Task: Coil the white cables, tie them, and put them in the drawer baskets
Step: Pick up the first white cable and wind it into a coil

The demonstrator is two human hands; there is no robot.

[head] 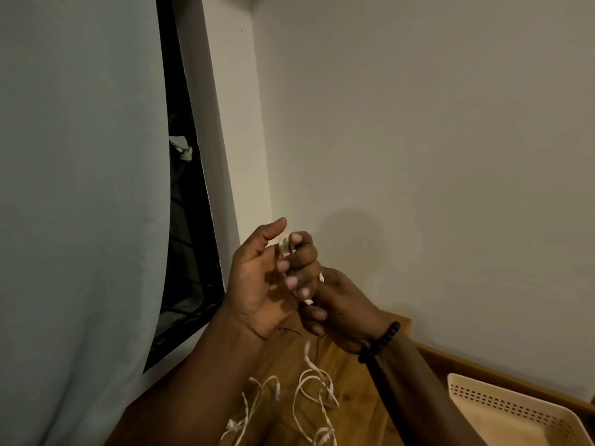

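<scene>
Both hands are raised in front of the wall, above the wooden surface. My left hand (270,278) has its fingers curled around a small coil of white cable (286,246), thumb up. My right hand (341,313), with a black bead bracelet on its wrist, is closed just below and to the right, pinching part of the same cable, whose white end (308,301) peeks out between the fingers. More white cables (314,391) lie loose and tangled on the wood beneath my forearms. A beige perforated basket (512,405) sits at the lower right.
A pale curtain (80,220) hangs on the left beside a dark window with a grille (190,252). The wooden surface (351,375) meets the white wall corner at a raised wooden edge (450,357).
</scene>
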